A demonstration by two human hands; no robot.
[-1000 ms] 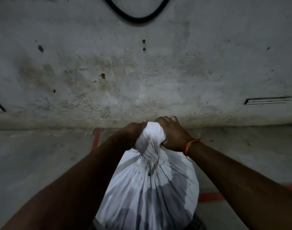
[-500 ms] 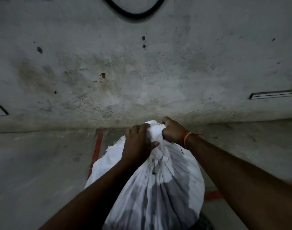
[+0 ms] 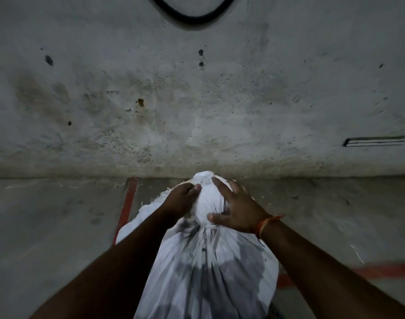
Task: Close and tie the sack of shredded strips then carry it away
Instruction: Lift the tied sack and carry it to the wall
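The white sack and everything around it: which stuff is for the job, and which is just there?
For the job:
white sack
its gathered neck
left hand
right hand

Just there:
black cable on the wall
red floor lines
orange wrist thread

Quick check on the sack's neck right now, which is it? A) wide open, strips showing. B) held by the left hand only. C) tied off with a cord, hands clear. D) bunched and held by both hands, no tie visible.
D: the left hand and right hand both press around the gathered neck of the white sack, and no cord shows there.
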